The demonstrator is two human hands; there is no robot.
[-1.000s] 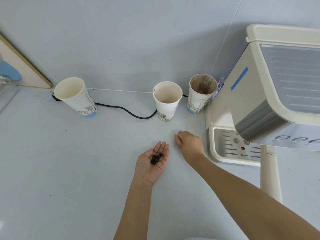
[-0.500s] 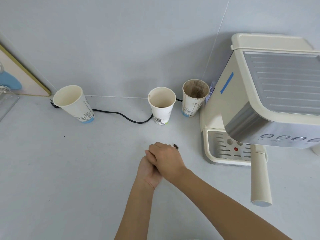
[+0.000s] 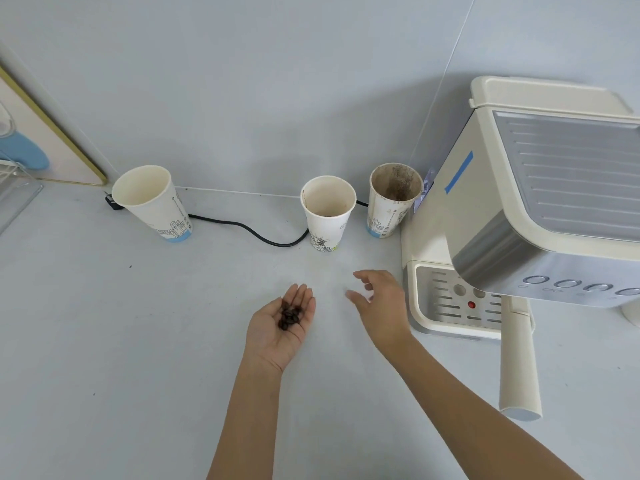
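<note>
My left hand [image 3: 277, 327] lies palm up over the white counter with its fingers straight, carrying a small heap of dark coffee beans [image 3: 289, 316] at the base of the fingers. My right hand [image 3: 382, 301] hovers to the right of it, back up, fingers loosely spread and holding nothing. Three white paper cups stand along the back wall: an empty one [image 3: 152, 202] on the left, a middle one [image 3: 328, 211], and a coffee-stained one [image 3: 394, 199] beside the machine.
A cream espresso machine [image 3: 519, 209] fills the right side, its drip tray [image 3: 446, 303] just right of my right hand and a portafilter handle [image 3: 517, 362] sticking out toward me. A black cable [image 3: 249, 230] runs along the wall. A framed board [image 3: 52, 140] leans at far left.
My right hand came from the counter over to my left palm, covered it, then drew back to the right and opened. The heap of beans in my left palm looks bigger.
</note>
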